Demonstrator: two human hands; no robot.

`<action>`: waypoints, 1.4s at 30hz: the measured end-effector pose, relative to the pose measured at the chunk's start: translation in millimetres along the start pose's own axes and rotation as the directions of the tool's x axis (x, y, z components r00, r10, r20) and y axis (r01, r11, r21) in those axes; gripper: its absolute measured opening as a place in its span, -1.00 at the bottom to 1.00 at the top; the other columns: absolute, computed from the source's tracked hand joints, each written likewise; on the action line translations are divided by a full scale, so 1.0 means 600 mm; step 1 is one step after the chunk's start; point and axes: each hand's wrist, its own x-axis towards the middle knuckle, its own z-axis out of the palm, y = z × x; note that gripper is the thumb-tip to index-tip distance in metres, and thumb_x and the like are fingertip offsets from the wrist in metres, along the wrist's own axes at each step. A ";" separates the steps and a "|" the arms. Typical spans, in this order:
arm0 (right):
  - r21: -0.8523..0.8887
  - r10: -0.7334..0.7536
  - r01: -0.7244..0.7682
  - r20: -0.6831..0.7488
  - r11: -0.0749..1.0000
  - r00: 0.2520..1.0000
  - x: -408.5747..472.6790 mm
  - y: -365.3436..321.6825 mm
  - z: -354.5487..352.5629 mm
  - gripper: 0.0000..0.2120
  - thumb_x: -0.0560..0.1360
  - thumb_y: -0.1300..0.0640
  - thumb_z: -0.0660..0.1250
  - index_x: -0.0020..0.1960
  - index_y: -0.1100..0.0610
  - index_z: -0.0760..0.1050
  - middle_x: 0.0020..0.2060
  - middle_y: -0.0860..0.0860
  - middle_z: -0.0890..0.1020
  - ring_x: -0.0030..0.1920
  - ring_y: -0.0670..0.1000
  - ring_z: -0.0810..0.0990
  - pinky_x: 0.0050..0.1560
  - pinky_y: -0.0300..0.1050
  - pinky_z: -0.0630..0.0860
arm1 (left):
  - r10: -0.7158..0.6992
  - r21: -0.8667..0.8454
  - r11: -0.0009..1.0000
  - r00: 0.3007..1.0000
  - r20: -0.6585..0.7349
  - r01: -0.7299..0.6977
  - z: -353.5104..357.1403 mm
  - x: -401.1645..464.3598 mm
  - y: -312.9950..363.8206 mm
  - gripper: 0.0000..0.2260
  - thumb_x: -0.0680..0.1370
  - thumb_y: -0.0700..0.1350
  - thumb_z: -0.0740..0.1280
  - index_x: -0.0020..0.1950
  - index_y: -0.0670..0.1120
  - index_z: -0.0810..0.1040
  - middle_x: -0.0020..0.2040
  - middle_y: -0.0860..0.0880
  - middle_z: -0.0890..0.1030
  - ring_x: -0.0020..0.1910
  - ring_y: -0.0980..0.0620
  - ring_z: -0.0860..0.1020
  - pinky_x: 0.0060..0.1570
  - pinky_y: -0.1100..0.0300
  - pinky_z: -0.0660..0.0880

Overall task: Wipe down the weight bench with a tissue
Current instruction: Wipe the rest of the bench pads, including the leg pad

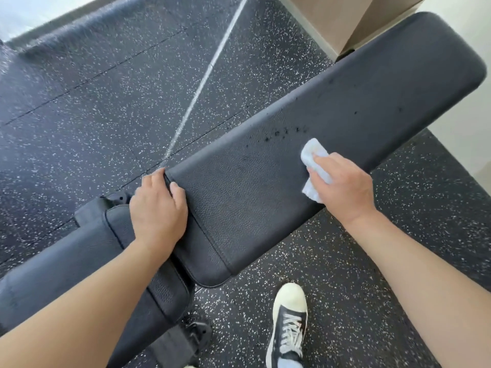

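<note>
A long black padded weight bench runs from lower left to upper right. Dark specks of dirt dot its middle. My right hand presses a crumpled white tissue onto the pad near its front edge, just below the specks, with fingers curled over the tissue. My left hand grips the end of the long pad at the gap beside the shorter seat pad, thumb on top and fingers curled over the edge.
Black rubber flooring with white flecks surrounds the bench, crossed by a white line. A beige box or column stands behind the bench's far end. My black-and-white sneaker is on the floor by the bench.
</note>
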 end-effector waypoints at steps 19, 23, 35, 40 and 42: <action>-0.124 -0.467 0.485 0.153 0.866 0.871 -0.017 -0.140 0.053 -0.50 0.33 0.08 0.23 0.27 -0.03 0.47 -0.12 -0.03 0.42 -0.36 0.08 0.31 -0.41 -0.02 0.11 | -0.064 0.013 0.998 0.992 -0.110 0.065 0.022 0.001 0.012 -0.52 0.59 0.05 0.06 0.43 -0.14 0.43 0.23 -0.24 0.52 0.17 -0.31 0.48 0.17 -0.21 0.42; -0.096 0.011 -0.012 -0.015 0.995 1.000 0.047 0.009 0.022 -0.79 0.45 0.06 0.26 0.08 -0.03 0.47 -0.23 0.00 0.41 -0.32 0.13 0.48 -0.41 -0.08 0.35 | -0.058 0.016 0.998 0.991 -0.118 0.060 0.025 0.002 0.005 -0.53 0.58 0.04 0.07 0.41 -0.14 0.44 0.21 -0.23 0.52 0.13 -0.31 0.48 0.13 -0.20 0.42; 0.253 -0.159 0.119 0.143 0.960 0.977 0.039 -0.365 0.120 -0.78 0.49 -0.11 0.36 -0.11 0.05 0.57 -0.25 -0.02 0.54 -0.26 0.07 0.49 -0.30 -0.02 0.24 | -0.056 0.015 0.998 0.994 -0.095 0.058 0.031 0.008 -0.001 -0.55 0.56 0.01 0.05 0.38 -0.13 0.43 0.17 -0.26 0.53 0.10 -0.31 0.47 0.06 -0.23 0.42; 0.168 -0.186 0.172 0.072 0.971 0.980 0.025 -0.250 0.091 -0.85 0.44 0.12 0.37 -0.01 0.03 0.63 -0.20 0.00 0.53 -0.26 0.10 0.46 -0.30 0.05 0.43 | -0.007 0.029 1.000 0.994 -0.106 0.010 0.030 0.009 0.003 -0.51 0.57 0.02 0.04 0.40 -0.19 0.42 0.20 -0.28 0.51 0.11 -0.32 0.47 0.10 -0.22 0.41; 0.059 -0.067 0.068 -0.014 0.996 0.998 0.013 -0.144 0.068 -0.84 0.56 0.12 0.31 0.06 0.04 0.65 -0.21 0.00 0.52 -0.26 0.10 0.46 -0.29 0.04 0.44 | -0.005 0.036 0.999 0.994 -0.110 0.009 0.033 0.009 -0.003 -0.51 0.57 0.02 0.06 0.40 -0.19 0.42 0.21 -0.27 0.51 0.11 -0.32 0.47 0.10 -0.21 0.41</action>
